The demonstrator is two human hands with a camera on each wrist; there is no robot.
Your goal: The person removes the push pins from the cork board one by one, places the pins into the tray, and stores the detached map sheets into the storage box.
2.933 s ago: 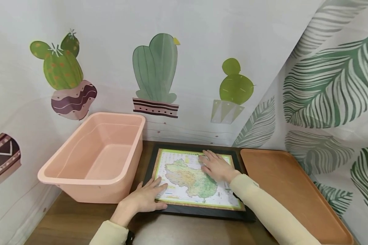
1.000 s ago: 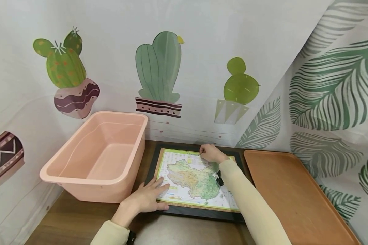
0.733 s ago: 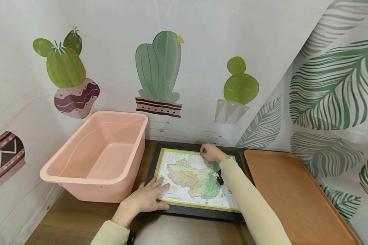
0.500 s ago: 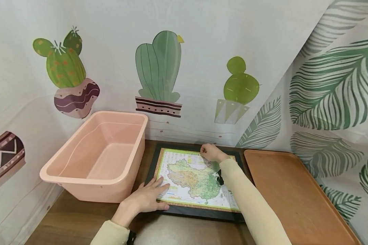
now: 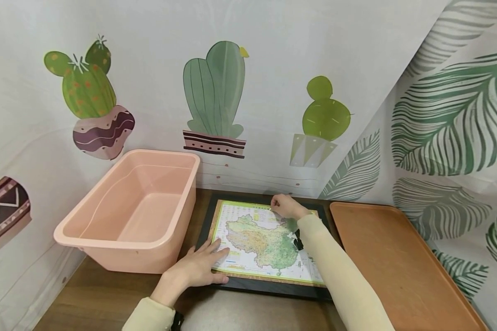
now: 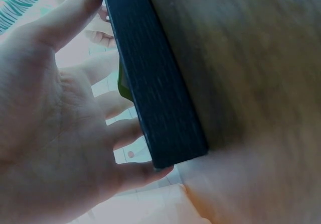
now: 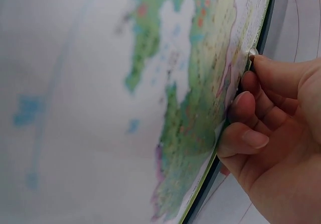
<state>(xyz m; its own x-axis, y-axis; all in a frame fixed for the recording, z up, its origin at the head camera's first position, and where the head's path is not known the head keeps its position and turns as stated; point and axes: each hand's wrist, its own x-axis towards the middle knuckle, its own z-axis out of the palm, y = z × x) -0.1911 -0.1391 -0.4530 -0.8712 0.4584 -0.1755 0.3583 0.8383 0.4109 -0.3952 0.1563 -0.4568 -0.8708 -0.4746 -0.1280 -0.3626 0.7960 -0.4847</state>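
Note:
A printed map [image 5: 248, 250] with a yellow-green border lies on a cork board inside a black frame [image 5: 273, 288]. My left hand [image 5: 196, 266] rests, fingers spread, over the frame's near left corner and the map's edge. In the left wrist view the extended fingers of that hand [image 6: 75, 113] touch the dark frame. My right hand [image 5: 287, 207] is at the map's far edge, right of the middle. The right wrist view shows a small shiny thumbtack [image 7: 252, 52] pinched at its fingertips against the map's border; its pin is hidden.
A deep pink plastic basin [image 5: 126, 245] stands left of the board. To the right lies a flat brown tray [image 5: 397, 257] with a low rim. Behind hangs a white curtain [image 5: 269, 92] printed with cacti and leaves, close to the table's far edge.
Since the earliest frame my right hand has gone from lying spread on the map to pinching the thumbtack at its far edge. During the last second both hands hardly move.

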